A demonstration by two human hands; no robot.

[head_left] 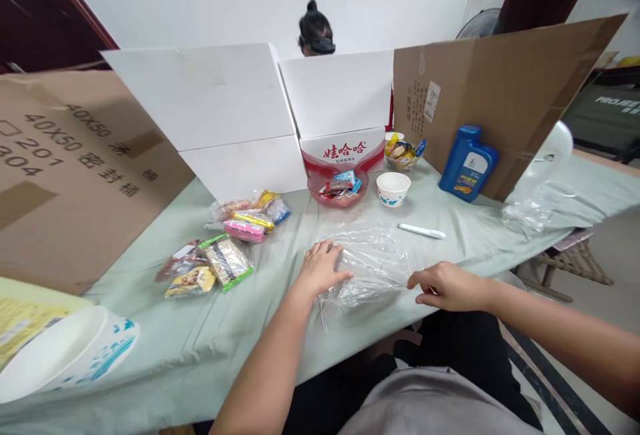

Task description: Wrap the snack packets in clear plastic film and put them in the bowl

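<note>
A crumpled clear plastic bag [373,265] lies on the table in front of me. My left hand [320,268] rests on the bag's left side, fingers spread and thumb apart. At the bag's right edge, my right hand [447,286] has its fingers curled towards the thumb in a pinch on the plastic. Just beyond the bag is a white box cutter [421,230], lying flat. Behind it stand a white paper bowl [393,189] with a blue pattern and a pinkish see-through bowl [337,188] holding several small packets.
Packaged snacks [250,218] and more packets [207,268] lie left. A blue bottle [469,165], a bowl of snacks [404,155] and a plastic roll [543,161] stand right. A large paper tub [75,351] is near left. Cardboard panels [500,95] line the back; a person [316,28] is behind.
</note>
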